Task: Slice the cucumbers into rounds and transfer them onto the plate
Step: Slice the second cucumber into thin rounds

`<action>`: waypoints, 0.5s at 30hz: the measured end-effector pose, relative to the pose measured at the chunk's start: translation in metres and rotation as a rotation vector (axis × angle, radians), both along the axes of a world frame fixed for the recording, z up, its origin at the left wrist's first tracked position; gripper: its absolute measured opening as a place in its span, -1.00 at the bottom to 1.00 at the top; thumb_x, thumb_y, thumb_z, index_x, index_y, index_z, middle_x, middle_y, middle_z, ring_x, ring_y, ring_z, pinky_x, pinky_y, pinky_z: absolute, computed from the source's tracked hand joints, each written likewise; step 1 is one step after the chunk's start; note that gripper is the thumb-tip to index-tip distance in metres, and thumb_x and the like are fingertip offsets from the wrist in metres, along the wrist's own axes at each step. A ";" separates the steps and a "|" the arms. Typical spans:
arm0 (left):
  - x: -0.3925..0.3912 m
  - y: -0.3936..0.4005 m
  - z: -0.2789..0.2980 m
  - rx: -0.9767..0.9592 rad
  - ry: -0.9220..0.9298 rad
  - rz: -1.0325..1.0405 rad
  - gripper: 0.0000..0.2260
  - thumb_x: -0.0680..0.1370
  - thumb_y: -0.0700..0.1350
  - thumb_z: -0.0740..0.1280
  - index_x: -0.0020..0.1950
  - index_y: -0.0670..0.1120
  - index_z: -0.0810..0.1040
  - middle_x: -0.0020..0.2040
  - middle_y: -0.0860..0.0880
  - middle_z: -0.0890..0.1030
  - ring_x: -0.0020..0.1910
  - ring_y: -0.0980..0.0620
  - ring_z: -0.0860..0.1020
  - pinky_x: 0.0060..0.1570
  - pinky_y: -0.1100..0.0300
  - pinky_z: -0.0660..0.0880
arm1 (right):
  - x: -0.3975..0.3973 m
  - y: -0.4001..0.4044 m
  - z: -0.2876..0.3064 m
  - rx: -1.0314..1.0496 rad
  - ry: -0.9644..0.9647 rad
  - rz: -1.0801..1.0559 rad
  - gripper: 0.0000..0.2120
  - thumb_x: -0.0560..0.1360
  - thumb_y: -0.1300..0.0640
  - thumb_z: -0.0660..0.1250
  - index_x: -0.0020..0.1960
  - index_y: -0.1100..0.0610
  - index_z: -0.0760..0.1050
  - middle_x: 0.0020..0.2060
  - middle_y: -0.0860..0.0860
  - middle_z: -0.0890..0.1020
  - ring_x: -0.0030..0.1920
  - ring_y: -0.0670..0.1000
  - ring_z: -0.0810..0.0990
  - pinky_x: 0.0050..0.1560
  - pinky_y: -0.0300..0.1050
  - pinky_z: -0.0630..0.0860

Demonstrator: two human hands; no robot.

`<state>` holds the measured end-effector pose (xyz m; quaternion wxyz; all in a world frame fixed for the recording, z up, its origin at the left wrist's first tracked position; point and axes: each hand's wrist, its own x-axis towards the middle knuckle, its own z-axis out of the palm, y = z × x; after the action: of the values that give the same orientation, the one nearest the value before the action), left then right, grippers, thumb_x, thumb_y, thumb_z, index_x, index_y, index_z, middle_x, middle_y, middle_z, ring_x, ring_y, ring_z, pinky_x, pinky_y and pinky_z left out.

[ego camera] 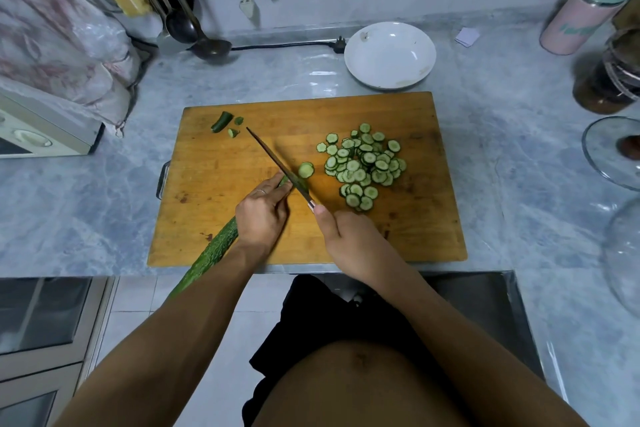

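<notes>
A long green cucumber [211, 255] lies slanted across the wooden cutting board [242, 218], its tail hanging past the board's near edge. My left hand [263, 211] presses down on its cut end. My right hand [349, 239] grips a knife [277, 163], whose blade stands against the cut end. One fresh round [306, 170] lies just right of the blade. A heap of several rounds [363, 165] covers the board's right half. Cut-off end pieces [225, 123] rest at the far left corner. The white plate [360, 62] sits behind the board with nothing on it.
A power plug and cable [311, 44] run along the wall left of the plate. Ladles [211, 45] hang at the back left above a covered appliance [45, 125]. Bottles and jars [581, 17] and glass lids [609, 152] crowd the right side.
</notes>
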<state>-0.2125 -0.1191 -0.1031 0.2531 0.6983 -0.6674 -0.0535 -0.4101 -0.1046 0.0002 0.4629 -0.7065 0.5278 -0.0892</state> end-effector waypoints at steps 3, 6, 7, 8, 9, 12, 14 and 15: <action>0.001 -0.001 -0.003 0.029 -0.001 0.009 -0.69 0.45 -0.19 0.25 0.08 -0.03 0.71 0.20 -0.02 0.64 0.16 -0.02 0.62 -0.07 0.09 0.61 | -0.001 0.003 0.001 0.004 0.001 0.016 -0.44 0.68 -0.16 -0.09 -0.35 0.11 0.32 -0.43 0.04 0.43 -0.36 0.01 0.42 -0.23 -0.08 0.25; 0.000 -0.001 -0.002 0.032 -0.002 0.010 -0.69 0.43 -0.20 0.24 0.06 -0.04 0.71 0.19 -0.03 0.65 0.14 -0.04 0.62 -0.09 0.10 0.60 | -0.001 0.005 -0.001 0.012 0.004 0.008 -0.46 0.67 -0.17 -0.10 -0.34 0.09 0.31 -0.40 0.03 0.43 -0.27 0.07 0.44 -0.20 -0.09 0.26; 0.000 -0.001 -0.001 0.028 -0.003 0.008 -0.69 0.43 -0.21 0.25 0.05 -0.05 0.71 0.18 -0.03 0.65 0.12 -0.05 0.63 -0.10 0.11 0.60 | -0.001 0.005 -0.002 0.017 0.008 0.006 -0.46 0.67 -0.18 -0.10 -0.33 0.08 0.31 -0.39 0.03 0.43 -0.22 0.10 0.45 -0.17 -0.08 0.27; 0.000 0.000 -0.001 0.024 -0.008 0.003 -0.71 0.42 -0.22 0.26 0.02 -0.06 0.71 0.16 -0.04 0.66 0.10 -0.06 0.63 -0.12 0.10 0.60 | 0.000 0.005 -0.003 0.026 0.011 0.005 -0.47 0.67 -0.19 -0.11 -0.32 0.08 0.30 -0.37 0.04 0.43 -0.18 0.12 0.45 -0.15 -0.08 0.28; 0.000 0.000 -0.001 0.019 -0.016 -0.001 -0.72 0.41 -0.25 0.27 0.00 -0.07 0.71 0.14 -0.05 0.67 0.07 -0.08 0.64 -0.13 0.10 0.60 | 0.000 0.005 -0.003 0.034 0.013 0.004 -0.47 0.67 -0.20 -0.12 -0.32 0.07 0.30 -0.35 0.05 0.43 -0.16 0.13 0.46 -0.14 -0.07 0.29; -0.001 0.000 -0.002 0.011 -0.023 -0.003 -0.73 0.42 -0.26 0.30 0.02 -0.07 0.71 0.14 -0.06 0.67 0.10 -0.07 0.63 -0.09 0.12 0.58 | 0.001 0.004 -0.005 0.045 0.010 0.000 -0.46 0.67 -0.21 -0.12 -0.32 0.07 0.31 -0.34 0.06 0.43 -0.14 0.14 0.46 -0.13 -0.06 0.30; -0.001 0.000 -0.002 0.031 -0.028 -0.004 -0.71 0.44 -0.21 0.26 0.05 -0.06 0.71 0.18 -0.04 0.66 0.13 -0.05 0.62 -0.09 0.11 0.59 | 0.001 0.004 -0.004 0.045 0.003 -0.008 -0.45 0.67 -0.20 -0.12 -0.32 0.08 0.32 -0.35 0.05 0.44 -0.15 0.13 0.47 -0.13 -0.06 0.31; -0.001 0.000 -0.001 0.043 -0.034 -0.005 -0.69 0.44 -0.20 0.24 0.06 -0.05 0.71 0.19 -0.03 0.65 0.14 -0.04 0.62 -0.08 0.11 0.58 | 0.001 0.003 -0.004 0.044 -0.003 -0.013 -0.44 0.67 -0.19 -0.12 -0.32 0.09 0.34 -0.36 0.05 0.45 -0.16 0.13 0.48 -0.14 -0.05 0.32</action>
<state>-0.2136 -0.1193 -0.1040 0.2265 0.7027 -0.6721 -0.0567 -0.4092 -0.1013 -0.0036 0.4787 -0.6925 0.5336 -0.0817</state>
